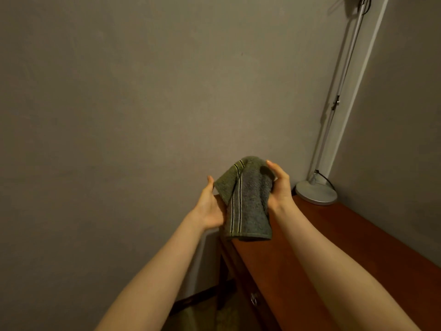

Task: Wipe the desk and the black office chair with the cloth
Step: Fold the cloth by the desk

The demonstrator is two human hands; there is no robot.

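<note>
A green-grey terry cloth [248, 201] with dark and pale stripes hangs folded between both hands, above the left end of the reddish-brown wooden desk [334, 254]. My left hand [211, 206] holds its left side, palm toward the cloth and thumb up. My right hand [279, 185] grips its upper right part, thumb on top. The cloth's lower edge hangs just over the desk's near-left corner. The black office chair is out of view.
A silver desk lamp stands at the desk's far end, its round base [316, 193] by the wall corner and its arm [343, 84] rising up. Grey walls lie behind and to the right. A drawer handle [254, 298] shows on the desk front.
</note>
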